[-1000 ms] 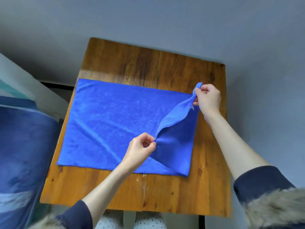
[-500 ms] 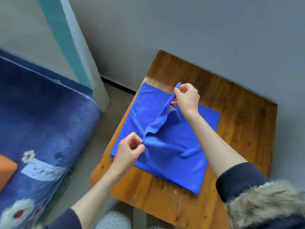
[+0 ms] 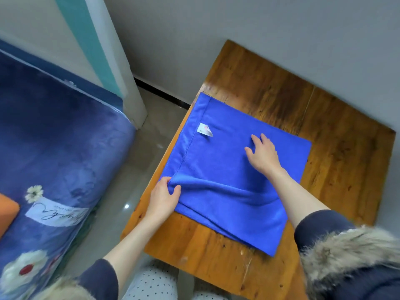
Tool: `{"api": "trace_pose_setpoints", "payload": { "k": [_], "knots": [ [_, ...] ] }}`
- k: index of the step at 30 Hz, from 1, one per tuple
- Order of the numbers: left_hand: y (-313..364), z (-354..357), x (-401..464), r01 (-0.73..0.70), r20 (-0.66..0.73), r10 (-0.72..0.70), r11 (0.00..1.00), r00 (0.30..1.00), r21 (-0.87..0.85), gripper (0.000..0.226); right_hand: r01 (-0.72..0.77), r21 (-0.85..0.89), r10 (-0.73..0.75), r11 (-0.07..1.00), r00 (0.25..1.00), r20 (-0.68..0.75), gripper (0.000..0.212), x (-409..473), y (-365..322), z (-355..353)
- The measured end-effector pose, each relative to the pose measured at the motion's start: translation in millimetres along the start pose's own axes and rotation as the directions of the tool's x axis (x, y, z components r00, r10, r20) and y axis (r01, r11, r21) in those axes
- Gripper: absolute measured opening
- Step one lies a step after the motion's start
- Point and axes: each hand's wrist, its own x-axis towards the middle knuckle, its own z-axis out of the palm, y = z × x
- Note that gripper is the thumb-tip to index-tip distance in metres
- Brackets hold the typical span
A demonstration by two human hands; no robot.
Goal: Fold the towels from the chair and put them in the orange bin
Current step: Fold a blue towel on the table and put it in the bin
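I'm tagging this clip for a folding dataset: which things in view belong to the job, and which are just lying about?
In the job:
- blue microfibre towel, folded over on the table
- left hand, pinching its corner
- right hand, flat on it
- wooden table underneath
- orange corner at left, possibly the bin

Lying about:
- blue flowered blanket
- white tag

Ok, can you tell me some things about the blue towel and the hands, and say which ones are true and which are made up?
1. The blue towel lies on a wooden table. True.
2. The right hand lies flat on the towel with straight fingers. True.
3. The left hand is up in the air, touching nothing. False: it pinches the towel's near left corner.
4. The towel has a small white tag. True.
5. The towel is rolled into a ball. False: it lies flat, folded in layers, with a wrinkle near the left hand.
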Motion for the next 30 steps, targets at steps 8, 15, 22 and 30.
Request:
{"api": "trace_pose_setpoints", "payload": {
  "k": [8,15,22,30],
  "knots": [
    [10.6,17.2,21.0,-0.009,-0.026,0.015,0.976,1.0,0.217,0.029,-0.079,-0.064,0.078,0.995,0.997,-0.029,0.06,-37.0,52.4,22.2],
    [60.9,46.8,41.2,-0.176,0.094,0.154,0.929,0.984,0.325,0.034,-0.357,-0.049,0.349,0.933,0.929,-0.123,0.055,-102.2,106.7,39.1],
    [105.3,92.4,48.3,-0.483,0.309,0.394,0.82,0.865,0.308,0.033,-0.551,0.064,0.554,0.832,0.828,-0.088,0.034,-184.8,159.4,64.1],
    [113.4,106.5,37.5,-0.408,0.278,0.321,0.84,0.905,0.358,0.024,-0.675,0.069,0.676,0.735,0.737,0.011,0.035,-179.6,189.9,48.4]
  ]
}}
